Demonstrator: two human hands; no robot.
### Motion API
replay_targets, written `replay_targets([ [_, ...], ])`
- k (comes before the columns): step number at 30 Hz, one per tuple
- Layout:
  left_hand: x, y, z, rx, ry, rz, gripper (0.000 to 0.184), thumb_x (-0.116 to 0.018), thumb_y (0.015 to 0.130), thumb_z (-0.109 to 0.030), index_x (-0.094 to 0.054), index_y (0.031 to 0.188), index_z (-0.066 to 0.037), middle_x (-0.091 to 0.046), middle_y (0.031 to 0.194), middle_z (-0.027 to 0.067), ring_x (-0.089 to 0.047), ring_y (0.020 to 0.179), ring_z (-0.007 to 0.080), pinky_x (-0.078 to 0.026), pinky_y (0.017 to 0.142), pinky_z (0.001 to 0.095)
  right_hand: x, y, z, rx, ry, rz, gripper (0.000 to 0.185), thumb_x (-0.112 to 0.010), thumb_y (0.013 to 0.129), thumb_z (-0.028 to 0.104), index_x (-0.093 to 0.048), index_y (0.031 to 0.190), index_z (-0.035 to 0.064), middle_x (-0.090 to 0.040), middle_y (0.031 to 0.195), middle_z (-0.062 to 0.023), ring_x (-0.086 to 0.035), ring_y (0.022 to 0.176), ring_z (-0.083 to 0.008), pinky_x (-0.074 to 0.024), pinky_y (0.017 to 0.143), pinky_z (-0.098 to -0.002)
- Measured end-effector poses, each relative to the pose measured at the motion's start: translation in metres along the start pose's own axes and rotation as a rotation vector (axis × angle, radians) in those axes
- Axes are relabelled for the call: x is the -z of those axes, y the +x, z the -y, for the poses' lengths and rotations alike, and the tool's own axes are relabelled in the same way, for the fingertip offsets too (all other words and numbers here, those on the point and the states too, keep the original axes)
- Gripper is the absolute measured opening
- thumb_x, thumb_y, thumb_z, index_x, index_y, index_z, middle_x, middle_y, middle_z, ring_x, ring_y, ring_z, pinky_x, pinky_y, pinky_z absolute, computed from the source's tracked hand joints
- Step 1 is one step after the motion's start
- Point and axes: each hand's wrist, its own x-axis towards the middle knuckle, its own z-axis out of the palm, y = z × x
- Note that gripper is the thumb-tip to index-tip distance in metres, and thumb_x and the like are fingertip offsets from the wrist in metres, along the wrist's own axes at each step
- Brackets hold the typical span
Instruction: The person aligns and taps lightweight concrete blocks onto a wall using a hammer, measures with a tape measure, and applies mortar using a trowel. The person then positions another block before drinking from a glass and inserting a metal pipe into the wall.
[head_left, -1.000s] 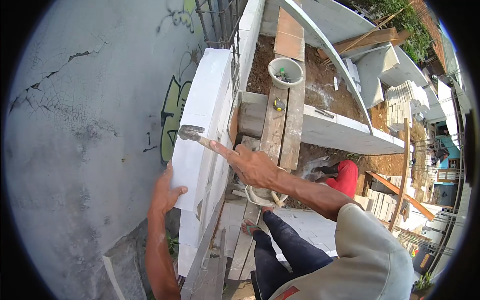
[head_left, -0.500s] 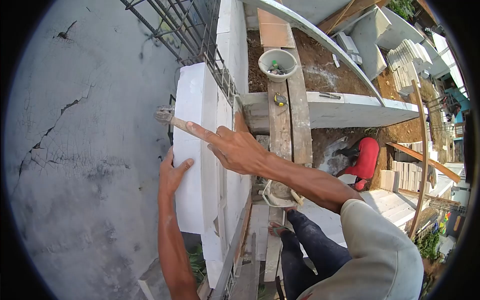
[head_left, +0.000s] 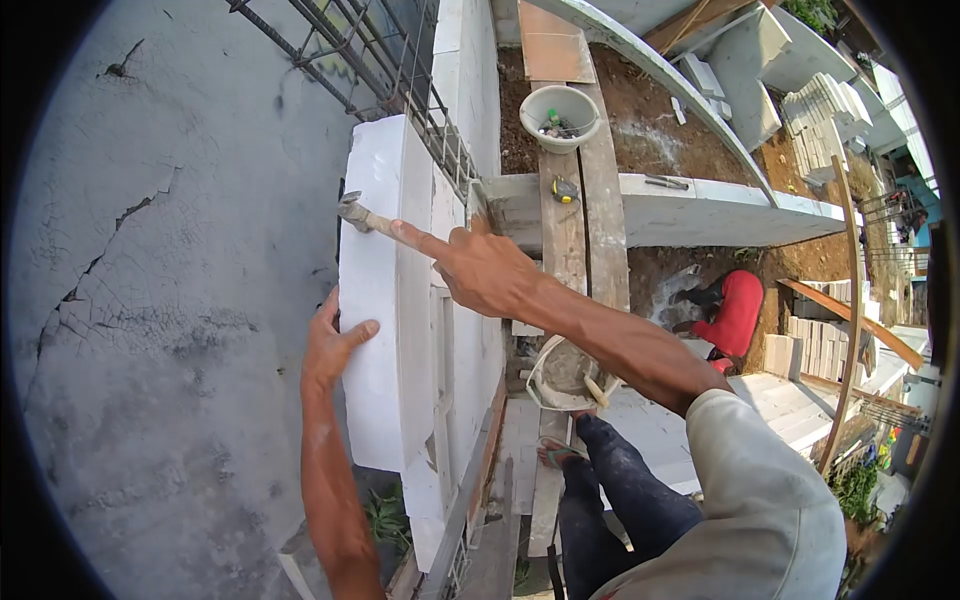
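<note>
Head-worn camera, looking forward and steeply down past the wearer's shirt (head_left: 760,510) and legs (head_left: 635,465), which enter at lower right. The wide lens bows straight edges and darkens the corners. The left hand (head_left: 334,345) and right hand (head_left: 490,272) lie at close range near the centre; a grey wall (head_left: 180,380) fills the left side, planks (head_left: 605,225) lie farther below, and the distant yard (head_left: 895,255) appears tilted at right.

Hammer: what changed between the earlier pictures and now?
Since the previous picture, the hammer has moved rightward in view, its head now overlapping the left edge of the white block. Nothing grasped or released: the right hand still holds the hammer; the left hand stays on the block.
</note>
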Motion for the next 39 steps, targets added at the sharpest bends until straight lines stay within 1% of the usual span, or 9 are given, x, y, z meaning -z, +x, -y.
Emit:
replay_targets([
  [7, -0.003, -0.004, -0.005, 0.071, 0.177, -0.104, 0.092, -0.087, 0.078, -0.015, -0.047, 0.16, 0.0, -0.062, 0.149, 0.0213, -0.06, 0.134, 0.0328, -0.046, 0.116, 0.0425, -0.033, -0.103, -0.044, -0.141, 0.211, -0.028, 0.082, -0.064, 0.097, 0.008, -0.032, 0.17, 0.0287, -0.068, 0.106, -0.0226, -0.07, 0.093, -0.0413, -0.0585, 0.079, -0.0505],
  [11, -0.09, -0.063, -0.032, -0.273, 0.766, -0.773, 0.07, -0.069, 0.094, -0.003, -0.047, 0.16, -0.004, -0.052, 0.157, 0.0268, -0.052, 0.143, 0.0391, -0.039, 0.123, 0.0479, -0.099, -0.172, -0.139, -0.24, 0.297, -0.188, 0.074, -0.065, 0.092, 0.011, -0.047, 0.163, 0.0236, -0.069, 0.111, -0.0218, -0.071, 0.099, -0.0412, -0.0591, 0.087, -0.0502],
  [15, -0.213, -0.148, 0.05, -0.342, 0.484, -0.352, 0.059, -0.073, 0.092, -0.005, -0.054, 0.148, 0.003, -0.057, 0.149, 0.026, -0.054, 0.139, 0.0432, -0.042, 0.118, 0.0559, -0.193, -0.221, -0.275, -0.498, 0.157, 0.078, 0.072, -0.067, 0.087, 0.011, -0.055, 0.157, 0.0206, -0.069, 0.117, -0.0223, -0.071, 0.103, -0.044, -0.0584, 0.093, -0.0511],
  [18, -0.312, -0.214, 0.161, 0.097, 0.324, 0.001, 0.057, -0.078, 0.095, -0.013, -0.057, 0.144, 0.005, -0.055, 0.149, 0.0246, -0.055, 0.138, 0.0438, -0.044, 0.117, 0.0529, -0.25, -0.235, -0.353, -0.538, 0.04, 0.173, 0.065, -0.069, 0.083, 0.009, -0.063, 0.148, 0.0168, -0.068, 0.117, -0.021, -0.07, 0.105, -0.0451, -0.0577, 0.094, -0.0522],
  [21, -0.381, -0.322, 0.29, 0.319, 0.335, 0.117, 0.056, -0.076, 0.097, -0.022, -0.059, 0.144, 0.004, -0.06, 0.143, 0.0262, -0.058, 0.134, 0.0451, -0.047, 0.115, 0.051, -0.303, -0.251, -0.419, -0.413, -0.09, 0.146, 0.034, -0.071, 0.082, 0.004, -0.058, 0.114, 0.0067, -0.064, 0.114, -0.017, -0.067, 0.107, -0.0416, -0.0565, 0.089, -0.0503],
  [24, -0.407, -0.412, 0.319, 0.767, 0.403, 0.277, 0.072, -0.074, 0.1, -0.046, -0.051, 0.158, -0.011, -0.056, 0.156, 0.0221, -0.046, 0.146, 0.047, -0.033, 0.124, 0.058, -0.335, -0.278, -0.459, -0.34, -0.104, 0.086, 0.035, -0.075, 0.082, 0.005, -0.054, 0.109, 0.006, -0.063, 0.111, -0.0169, -0.065, 0.105, -0.0415, -0.0544, 0.087, -0.0504],
  [27, -0.405, -0.407, 0.307, 1.082, -0.034, 0.131, 0.067, -0.072, 0.101, -0.041, -0.054, 0.154, -0.005, -0.057, 0.151, 0.0254, -0.048, 0.144, 0.0483, -0.035, 0.122, 0.0563, -0.341, -0.286, -0.476, -0.321, -0.016, 0.122, 0.038, -0.081, 0.082, 0.011, -0.055, 0.109, 0.0052, -0.062, 0.108, -0.0177, -0.063, 0.102, -0.0429, -0.0514, 0.089, -0.0521],
  [33, -0.422, -0.421, 0.336, 0.789, 0.352, 0.295, 0.063, -0.067, 0.105, -0.041, -0.053, 0.153, -0.003, -0.061, 0.145, 0.0245, -0.055, 0.136, 0.0431, -0.041, 0.117, 0.0523, -0.341, -0.201, -0.546, -0.236, -0.034, -0.199, 0.036, -0.08, 0.087, 0.022, -0.061, 0.112, 0.0039, -0.067, 0.112, -0.0185, -0.064, 0.106, -0.0414, -0.0497, 0.097, -0.0499],
  [39, -0.436, -0.403, 0.312, 1.016, 0.147, 0.452, 0.064, -0.06, 0.109, -0.041, -0.048, 0.155, 0.002, -0.053, 0.152, 0.0315, -0.047, 0.145, 0.0466, -0.038, 0.122, 0.0528, -0.322, -0.069, -0.6, -0.698, -0.166, -0.089, 0.07, -0.083, 0.082, 0.05, -0.067, 0.137, 0.009, -0.066, 0.131, -0.0228, -0.052, 0.136, -0.0423, -0.0443, 0.113, -0.0531],
])
